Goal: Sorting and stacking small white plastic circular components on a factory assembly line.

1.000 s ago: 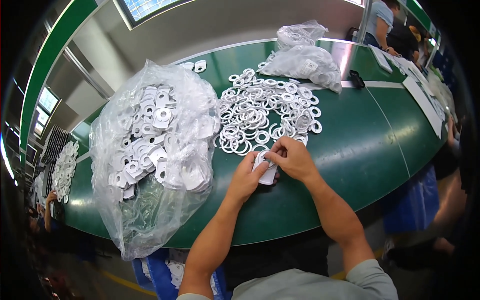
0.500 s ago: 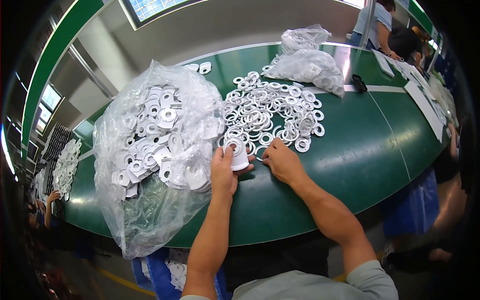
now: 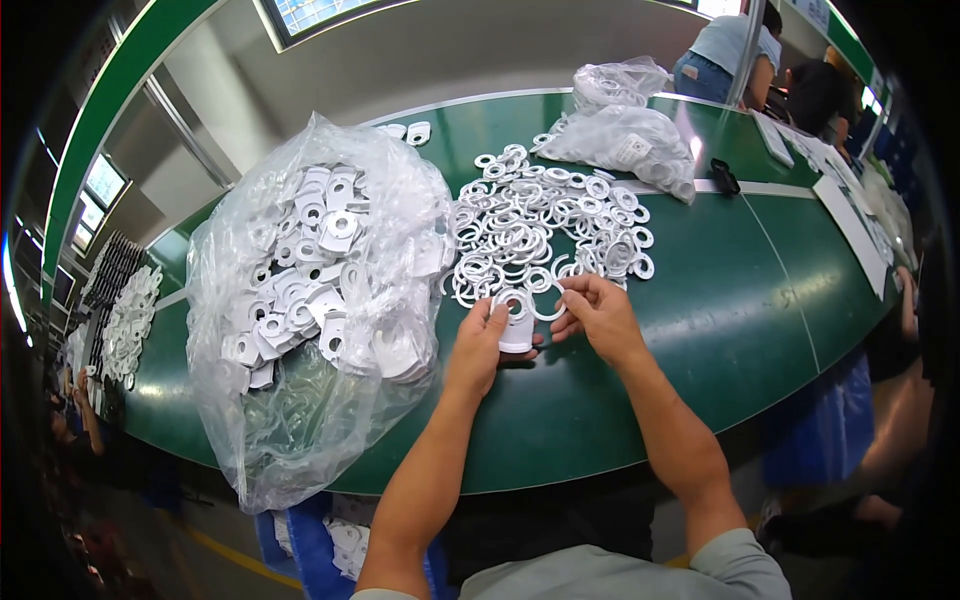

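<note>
In my left hand (image 3: pixel 481 345) is a white plastic housing (image 3: pixel 516 334) with a round opening at its far end and a broader lower edge. The thumb lies along its left side and fingertips show past its right side. My right hand (image 3: pixel 603 315) pinches a white ring (image 3: pixel 546 306) by its right side, close beside the housing. Whether ring and housing touch, I cannot tell. Just beyond both hands lies a heap of loose white rings (image 3: pixel 510 230). Left of it, a large clear plastic bag (image 3: pixel 240 430) lies open around many white housings (image 3: pixel 305 290).
Clear bags of white rings (image 3: pixel 625 145) stand at the back of the green table (image 3: pixel 720 330). A small black object (image 3: pixel 724 177) lies right of them. White flat panels (image 3: pixel 850 232) are at the far right, near another person (image 3: pixel 725 60). More white parts (image 3: pixel 130 320) are piled far left.
My left hand has moved right with the housing. My right hand has lifted the ring from the heap's near edge and moved slightly right, with the ring now beside the housing.
</note>
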Demonstrator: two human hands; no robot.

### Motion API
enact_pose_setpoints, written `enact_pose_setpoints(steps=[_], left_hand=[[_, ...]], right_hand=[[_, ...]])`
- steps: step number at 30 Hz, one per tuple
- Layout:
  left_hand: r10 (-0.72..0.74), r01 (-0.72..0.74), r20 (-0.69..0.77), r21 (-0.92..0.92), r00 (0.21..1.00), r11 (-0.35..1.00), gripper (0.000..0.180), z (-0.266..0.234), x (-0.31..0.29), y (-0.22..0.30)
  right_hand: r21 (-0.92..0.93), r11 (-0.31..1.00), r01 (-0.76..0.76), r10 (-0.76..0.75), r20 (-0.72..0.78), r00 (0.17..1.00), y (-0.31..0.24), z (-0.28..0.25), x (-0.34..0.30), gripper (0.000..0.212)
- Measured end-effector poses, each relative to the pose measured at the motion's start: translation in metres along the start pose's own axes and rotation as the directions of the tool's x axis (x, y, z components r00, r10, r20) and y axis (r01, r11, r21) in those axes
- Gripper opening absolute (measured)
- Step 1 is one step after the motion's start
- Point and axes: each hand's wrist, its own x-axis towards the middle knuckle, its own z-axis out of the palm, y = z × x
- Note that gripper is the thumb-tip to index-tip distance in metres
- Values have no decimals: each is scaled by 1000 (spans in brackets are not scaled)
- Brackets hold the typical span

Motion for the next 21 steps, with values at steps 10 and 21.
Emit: enact_pose_setpoints(steps=[10,21], left_hand=[[1,2,54,-53,999,999,34,6,0,-9],[-69,70,118,-9,991,997,29,8,-2,-7]], right_hand=[[-83,991,-102,100,-28,995,1,5,-2,19],[-287,956,-63,52,-46,998,7,5,-4,22]])
